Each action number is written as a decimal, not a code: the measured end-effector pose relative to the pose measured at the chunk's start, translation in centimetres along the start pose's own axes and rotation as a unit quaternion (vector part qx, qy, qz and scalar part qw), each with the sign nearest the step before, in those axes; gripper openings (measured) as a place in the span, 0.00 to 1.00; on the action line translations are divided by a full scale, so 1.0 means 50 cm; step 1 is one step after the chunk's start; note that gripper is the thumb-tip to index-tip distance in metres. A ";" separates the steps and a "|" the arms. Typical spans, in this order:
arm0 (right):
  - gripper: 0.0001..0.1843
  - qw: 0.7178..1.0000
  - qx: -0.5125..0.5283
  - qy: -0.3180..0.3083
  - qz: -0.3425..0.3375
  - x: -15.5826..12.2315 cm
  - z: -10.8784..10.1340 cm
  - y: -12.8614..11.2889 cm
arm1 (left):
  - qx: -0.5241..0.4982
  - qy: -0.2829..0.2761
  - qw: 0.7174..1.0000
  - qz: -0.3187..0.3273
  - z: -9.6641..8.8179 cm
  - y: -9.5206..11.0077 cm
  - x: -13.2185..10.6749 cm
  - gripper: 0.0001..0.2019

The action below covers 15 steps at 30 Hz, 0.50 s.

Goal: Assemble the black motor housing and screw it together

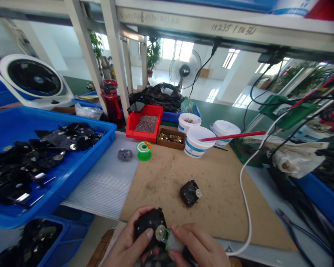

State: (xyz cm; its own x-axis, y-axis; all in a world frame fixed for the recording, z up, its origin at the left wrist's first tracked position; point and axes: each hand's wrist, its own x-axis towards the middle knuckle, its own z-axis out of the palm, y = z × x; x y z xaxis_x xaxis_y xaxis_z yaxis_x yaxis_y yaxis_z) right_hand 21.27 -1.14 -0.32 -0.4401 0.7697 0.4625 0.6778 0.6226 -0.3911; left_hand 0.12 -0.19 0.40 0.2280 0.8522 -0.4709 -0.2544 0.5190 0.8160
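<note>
My left hand (130,241) grips a black plastic housing (148,223) near the front edge of the bench, thumb across its face. A round metal disc (160,233) sits on the housing's right side. In my right hand (199,244), pinched between thumb and fingers, is a small whitish piece with a green edge (174,241). It meets the housing beside the disc; whether the two are joined I cannot tell. A second black housing with a metal disc (189,193) lies on the cardboard sheet (156,185) just beyond my hands.
A blue tray (72,178) of black assemblies stands left. Behind the cardboard are a green solder spool (144,151), a red bin (130,128) of small parts, a brown box (169,139) and white tubs (195,148). A white cable (242,185) and pliers (284,217) lie right.
</note>
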 end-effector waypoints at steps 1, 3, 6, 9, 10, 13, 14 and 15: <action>0.17 1.000 -0.002 -0.004 -0.006 0.001 -0.001 0.001 | 0.003 0.003 1.000 0.000 0.000 0.000 0.001 0.28; 0.17 1.000 -0.011 -0.002 -0.007 0.003 -0.001 0.002 | 0.012 0.012 1.000 0.003 0.001 0.000 0.002 0.27; 0.18 1.000 -0.014 0.002 -0.004 0.007 -0.002 0.000 | 0.022 0.018 1.000 0.002 0.001 0.004 0.002 0.26; 0.18 0.999 0.047 -0.006 0.024 0.015 -0.009 -0.010 | 0.020 0.012 1.000 0.007 0.001 0.007 0.002 0.26; 0.16 0.995 0.079 -0.014 0.054 0.019 -0.012 -0.015 | 0.016 0.010 1.000 0.010 0.002 0.008 0.002 0.26; 0.13 0.963 0.167 -0.065 0.202 0.037 -0.022 -0.036 | 0.017 0.013 1.000 0.017 0.002 0.010 0.003 0.27; 0.16 0.947 0.185 -0.085 0.250 0.044 -0.024 -0.042 | 0.019 0.018 0.999 0.020 0.002 0.010 0.004 0.27; 0.19 0.932 0.199 -0.105 0.286 0.050 -0.026 -0.048 | 0.021 0.023 0.999 0.022 0.002 0.010 0.004 0.27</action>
State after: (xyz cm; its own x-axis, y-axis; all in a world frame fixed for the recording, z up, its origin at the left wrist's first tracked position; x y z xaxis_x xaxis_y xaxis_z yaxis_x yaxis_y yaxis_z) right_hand 19.29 -0.90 2.81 -0.2079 0.9763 -0.0606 0.5829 0.0739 -0.8092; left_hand 0.13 0.20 0.74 0.1728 0.8772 -0.4479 -0.2226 0.4777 0.8498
